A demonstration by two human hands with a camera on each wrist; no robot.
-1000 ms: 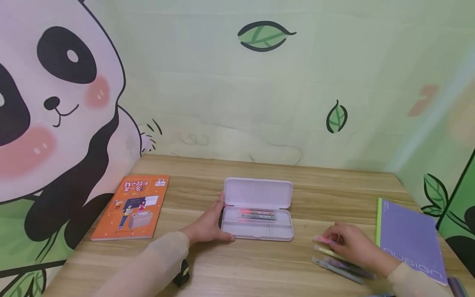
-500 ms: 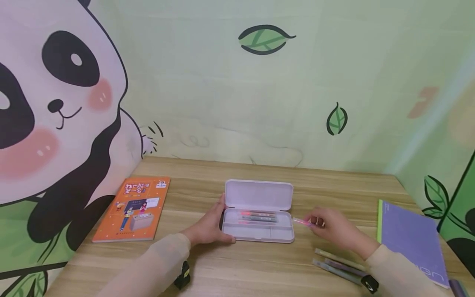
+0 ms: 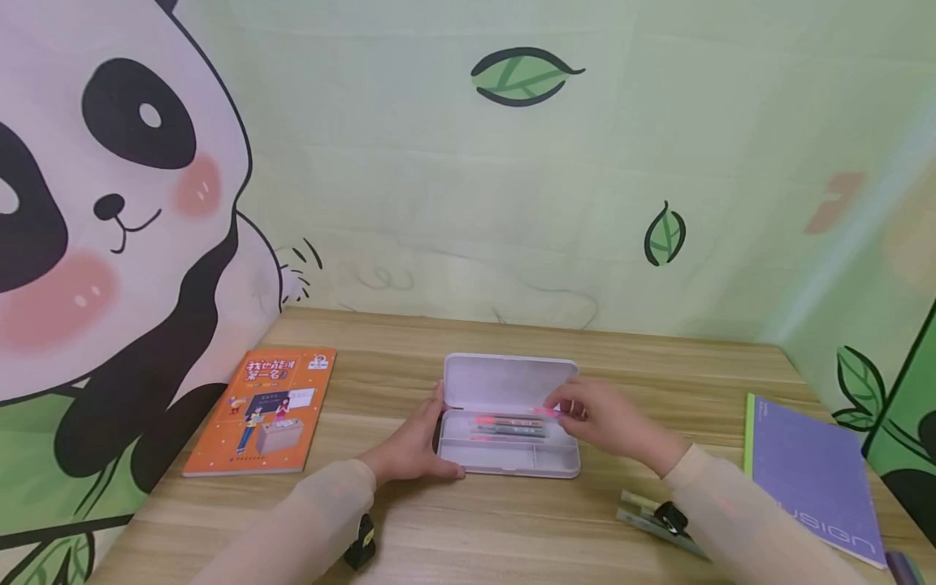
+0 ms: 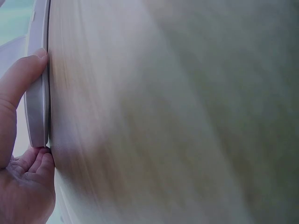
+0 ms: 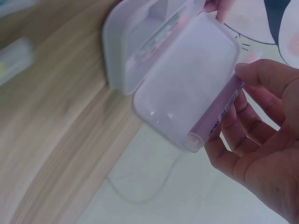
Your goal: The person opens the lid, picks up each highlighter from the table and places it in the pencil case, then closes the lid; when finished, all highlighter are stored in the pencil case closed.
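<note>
The white pencil case [image 3: 486, 461] lies with its lid [image 3: 504, 380] raised; several pens [image 3: 509, 426] are in its rear compartment. At its left end, my left hand [image 3: 409, 445] grips the case, thumb at the front edge. In the left wrist view the thumb lies along the case's side wall [image 4: 37, 109]. My right hand [image 3: 610, 418] pinches a pink pen [image 3: 544, 412] over the case's right part, near the hinge. The right wrist view shows this pen [image 5: 217, 109] between thumb and fingers, in front of the lid [image 5: 180, 88].
An orange book [image 3: 259, 414] lies at the left, a purple notebook [image 3: 812, 471] at the right. Near the front, a few pens [image 3: 647, 524] lie partly under the right sleeve. A dark pen-like item [image 3: 901, 566] is at the lower right edge.
My right hand has picked up the pink pen from beside the other pens and moved it left and back, over the case. The left hand stays at the case.
</note>
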